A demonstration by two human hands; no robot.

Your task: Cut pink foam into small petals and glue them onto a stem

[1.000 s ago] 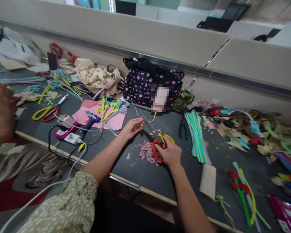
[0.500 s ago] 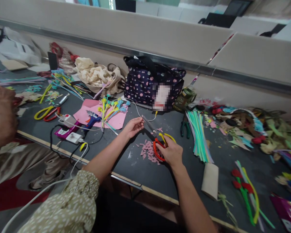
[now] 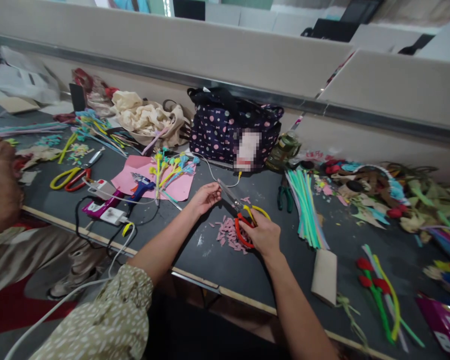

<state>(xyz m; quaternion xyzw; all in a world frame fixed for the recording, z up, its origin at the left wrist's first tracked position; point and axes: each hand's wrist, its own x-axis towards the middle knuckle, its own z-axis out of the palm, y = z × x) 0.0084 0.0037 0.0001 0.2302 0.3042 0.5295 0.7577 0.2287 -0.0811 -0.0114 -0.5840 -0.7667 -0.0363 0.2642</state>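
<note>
My right hand (image 3: 264, 234) grips the red and yellow handles of a pair of scissors (image 3: 235, 200), whose blades point up and left. At the tips of those blades, my left hand (image 3: 206, 198) is closed in a pinch; what sits between its fingers is too small to make out. Below the scissors lies a heap of small pink pieces (image 3: 227, 232) on the dark table (image 3: 195, 255). A few more pink bits are scattered beyond the blades.
Left are a blue glue gun (image 3: 141, 186) on pink sheets, a power strip (image 3: 105, 210) with cords, and other scissors (image 3: 73, 176). A dotted bag (image 3: 217, 130) stands behind. Pliers (image 3: 285, 195) and pipe cleaners (image 3: 305, 210) lie right. Another person's arm (image 3: 0, 185) is far left.
The view has shifted slightly. Both hands and the scissors keep almost the same pose; the other person's arm at the left has moved a little.
</note>
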